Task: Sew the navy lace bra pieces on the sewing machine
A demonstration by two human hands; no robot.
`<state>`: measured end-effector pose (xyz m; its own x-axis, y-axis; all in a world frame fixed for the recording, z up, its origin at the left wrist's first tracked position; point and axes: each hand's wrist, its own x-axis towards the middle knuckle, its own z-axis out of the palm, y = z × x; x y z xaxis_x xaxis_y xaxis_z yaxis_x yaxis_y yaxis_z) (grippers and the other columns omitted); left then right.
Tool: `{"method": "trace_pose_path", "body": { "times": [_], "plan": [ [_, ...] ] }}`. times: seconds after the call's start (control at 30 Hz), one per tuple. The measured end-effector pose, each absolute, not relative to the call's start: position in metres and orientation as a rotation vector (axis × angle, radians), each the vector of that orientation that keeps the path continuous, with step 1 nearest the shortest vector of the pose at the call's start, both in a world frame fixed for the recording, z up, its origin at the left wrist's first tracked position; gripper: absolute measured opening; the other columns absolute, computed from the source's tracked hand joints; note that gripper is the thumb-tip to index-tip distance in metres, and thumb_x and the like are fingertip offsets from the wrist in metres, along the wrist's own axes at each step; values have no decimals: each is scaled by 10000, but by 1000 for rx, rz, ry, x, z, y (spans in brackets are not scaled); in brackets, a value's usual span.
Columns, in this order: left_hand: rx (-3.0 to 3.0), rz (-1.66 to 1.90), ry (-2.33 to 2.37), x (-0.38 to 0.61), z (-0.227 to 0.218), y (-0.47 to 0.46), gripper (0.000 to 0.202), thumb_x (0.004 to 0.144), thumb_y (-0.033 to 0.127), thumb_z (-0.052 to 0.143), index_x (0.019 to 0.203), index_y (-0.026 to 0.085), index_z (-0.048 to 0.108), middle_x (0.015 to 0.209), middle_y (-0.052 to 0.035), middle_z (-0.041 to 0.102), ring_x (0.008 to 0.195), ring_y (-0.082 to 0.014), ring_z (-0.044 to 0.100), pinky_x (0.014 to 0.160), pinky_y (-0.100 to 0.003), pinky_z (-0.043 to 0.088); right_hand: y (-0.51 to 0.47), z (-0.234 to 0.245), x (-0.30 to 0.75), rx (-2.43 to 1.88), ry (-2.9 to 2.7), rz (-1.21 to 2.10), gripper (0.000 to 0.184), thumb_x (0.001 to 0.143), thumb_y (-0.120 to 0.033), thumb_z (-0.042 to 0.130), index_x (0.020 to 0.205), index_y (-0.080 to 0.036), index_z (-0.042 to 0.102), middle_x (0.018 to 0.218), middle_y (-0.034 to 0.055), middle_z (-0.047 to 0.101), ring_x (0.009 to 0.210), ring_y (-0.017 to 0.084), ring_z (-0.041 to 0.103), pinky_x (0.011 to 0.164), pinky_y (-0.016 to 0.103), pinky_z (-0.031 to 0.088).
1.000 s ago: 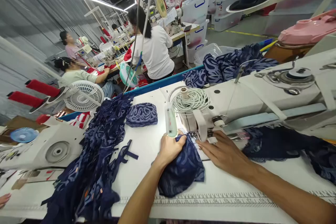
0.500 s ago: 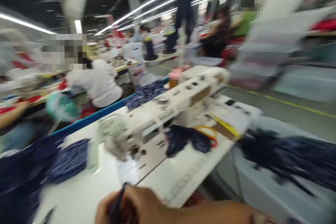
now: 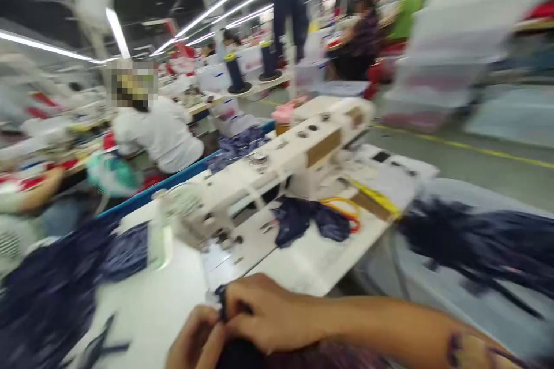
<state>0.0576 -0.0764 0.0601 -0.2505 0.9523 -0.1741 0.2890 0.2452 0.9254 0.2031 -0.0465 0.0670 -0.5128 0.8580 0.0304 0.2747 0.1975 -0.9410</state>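
Observation:
Near the front edge of the sewing table, my left hand and my right hand meet, fingers pinched together on a small piece of dark fabric. Part of the fabric is hidden by my fingers, and black cloth shows below them. Just beyond my hands stands a white sewing machine, its needle end toward me. Navy cloth is heaped on the table's left side, with a folded navy bundle beside it. Dark narrow pieces, blurred, lie at the front left.
Dark fabric and an orange loop lie beside the machine. On the right, a pale bin holds navy fabric strips. A co-worker in white sits beyond the table's blue edge. Thread cones stand behind.
My right hand has moved up and right, and both hands now show more clearly, pinching the fabric together. The camera view has shifted slightly.

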Motion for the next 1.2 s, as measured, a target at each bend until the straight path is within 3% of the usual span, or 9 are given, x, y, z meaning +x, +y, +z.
{"method": "trace_pose_path", "body": {
  "times": [0.07,0.13,0.27,0.43,0.6,0.8,0.93,1.1,1.2],
  "plan": [
    [1099,985,1488,39,67,-84,537,659,690,767,673,194,561,642,16,522,611,-128,463,562,-250,380,-48,71,210,-950,-1923,1320,121,825,-208,630,764,-205,526,750,-47,518,742,127,483,684,255,366],
    [1068,906,1258,26,74,-83,535,705,661,757,710,180,523,652,28,467,620,-104,405,585,-231,340,-41,69,214,-906,-1879,1368,120,874,-241,551,772,-214,494,761,-29,522,734,144,473,683,278,371],
    [1185,1004,1307,9,81,-73,376,839,497,689,760,177,509,744,11,485,709,-118,427,662,-233,351,-21,55,208,-920,-1779,1513,313,903,-465,560,736,-227,444,698,-33,435,664,147,420,596,267,358],
    [1511,1005,1537,3,83,-69,96,974,267,460,988,204,531,845,-2,530,767,-142,474,708,-256,371,-10,45,200,-1004,-1709,1483,419,937,-644,441,915,-245,565,794,0,567,730,176,539,640,284,453],
    [1526,826,1530,0,92,-58,319,855,213,603,1171,208,559,875,11,538,784,-139,509,722,-252,387,-10,52,197,-1057,-1968,1156,319,974,-542,476,1124,-283,586,1084,33,671,979,210,625,816,313,500],
    [1189,776,1327,2,90,-49,259,793,242,646,1031,159,704,742,22,536,655,-100,446,600,-212,337,-17,60,199,-1027,-2124,923,234,1008,-417,425,951,-263,592,851,-6,646,749,160,611,653,267,474],
    [1087,842,1279,4,83,-50,191,763,268,689,896,134,718,724,9,592,648,-96,467,589,-200,346,-17,57,200,-1065,-2109,961,248,990,-428,433,930,-255,601,831,-4,653,729,166,615,659,277,480],
    [1140,838,1328,3,76,-51,203,773,300,689,884,132,715,712,8,600,649,-100,480,605,-210,360,-12,52,200,-1115,-2038,1200,347,915,-532,558,1089,-249,657,1084,44,701,1022,242,644,862,327,502],
    [1147,819,1334,2,73,-51,224,767,324,702,873,127,714,704,6,591,640,-102,469,597,-219,350,-9,52,197,-1100,-2033,1322,328,916,-506,537,991,-228,692,952,34,701,922,236,634,773,317,492]
  ]
}}
